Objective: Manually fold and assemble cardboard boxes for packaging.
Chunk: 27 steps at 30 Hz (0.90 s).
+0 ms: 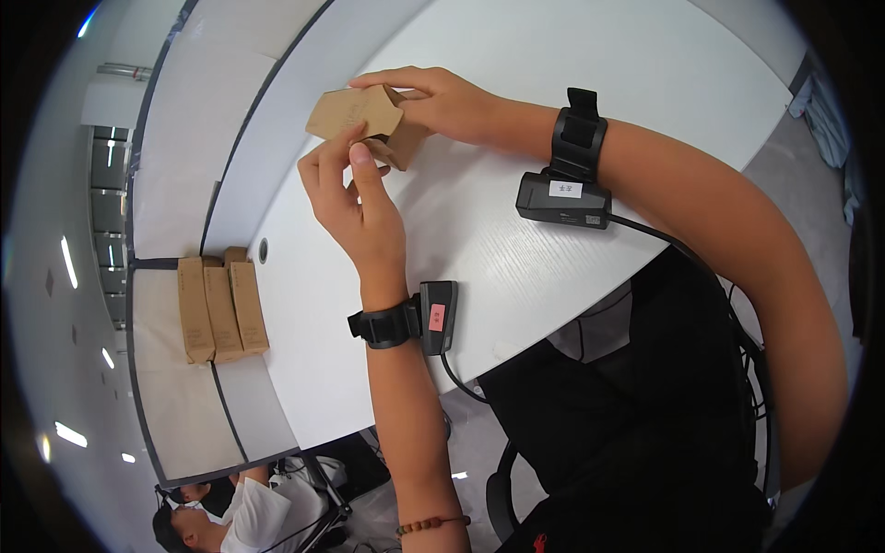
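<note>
A small brown cardboard box (346,112) is held over the far part of the white desk, with flaps standing out at its near end and a dark gap beneath one of them. My left hand (355,207) is closed at this near end, thumb and fingers on the edge of a flap. From the right, my right hand (447,103) grips the box, its fingers stretched along the far side and the thumb partly hidden by the cardboard. What lies inside the box cannot be made out.
Several tall cardboard boxes (221,309) stand by the partition (180,396) at the left of the white desk (516,295). A round cable hole (264,250) is near them. Cabled black devices (562,198) are strapped to both my wrists. Another person (249,511) sits beyond the partition.
</note>
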Each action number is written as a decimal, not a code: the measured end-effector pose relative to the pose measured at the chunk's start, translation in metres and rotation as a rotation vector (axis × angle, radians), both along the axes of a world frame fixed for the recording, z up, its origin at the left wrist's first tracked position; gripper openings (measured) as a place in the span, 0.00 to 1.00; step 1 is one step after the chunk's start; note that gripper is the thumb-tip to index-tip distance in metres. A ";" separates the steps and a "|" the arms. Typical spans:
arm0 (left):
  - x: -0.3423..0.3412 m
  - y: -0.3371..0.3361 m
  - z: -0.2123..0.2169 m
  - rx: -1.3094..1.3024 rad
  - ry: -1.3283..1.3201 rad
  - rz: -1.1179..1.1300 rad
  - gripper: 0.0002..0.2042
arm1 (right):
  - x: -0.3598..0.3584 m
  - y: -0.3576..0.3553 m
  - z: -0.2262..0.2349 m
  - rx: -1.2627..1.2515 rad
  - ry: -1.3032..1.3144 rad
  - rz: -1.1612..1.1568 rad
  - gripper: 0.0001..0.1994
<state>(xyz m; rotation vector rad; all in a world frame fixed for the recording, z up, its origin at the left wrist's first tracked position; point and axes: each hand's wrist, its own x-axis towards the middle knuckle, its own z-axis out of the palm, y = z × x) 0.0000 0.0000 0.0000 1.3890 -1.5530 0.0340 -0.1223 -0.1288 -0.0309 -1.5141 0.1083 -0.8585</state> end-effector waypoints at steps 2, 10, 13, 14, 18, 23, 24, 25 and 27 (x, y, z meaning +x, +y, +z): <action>-0.003 0.000 0.001 -0.011 0.023 0.040 0.15 | 0.000 0.005 0.001 0.131 -0.060 0.018 0.26; -0.003 -0.003 -0.005 -0.076 0.009 0.125 0.15 | -0.002 0.012 0.005 0.075 -0.019 0.011 0.29; -0.003 -0.002 -0.003 -0.081 -0.006 0.135 0.15 | 0.002 0.011 -0.001 -0.021 -0.053 -0.020 0.30; -0.002 -0.001 -0.002 -0.090 -0.042 0.114 0.16 | 0.002 0.010 -0.002 -0.067 -0.069 -0.041 0.29; 0.008 0.003 0.000 -0.125 -0.101 -0.002 0.15 | 0.000 0.010 -0.001 -0.070 -0.077 -0.055 0.29; -0.002 -0.003 -0.004 -0.145 0.061 0.167 0.13 | -0.001 0.016 -0.001 -0.300 -0.056 -0.184 0.29; -0.002 -0.003 -0.004 -0.121 0.043 0.200 0.13 | -0.001 0.016 -0.001 -0.300 -0.056 -0.184 0.29; -0.002 -0.003 -0.004 -0.096 0.025 0.232 0.13 | -0.002 0.016 0.000 -0.344 -0.035 -0.209 0.29; -0.003 -0.004 -0.005 -0.115 0.027 0.228 0.11 | -0.002 0.015 0.000 -0.387 -0.013 -0.234 0.29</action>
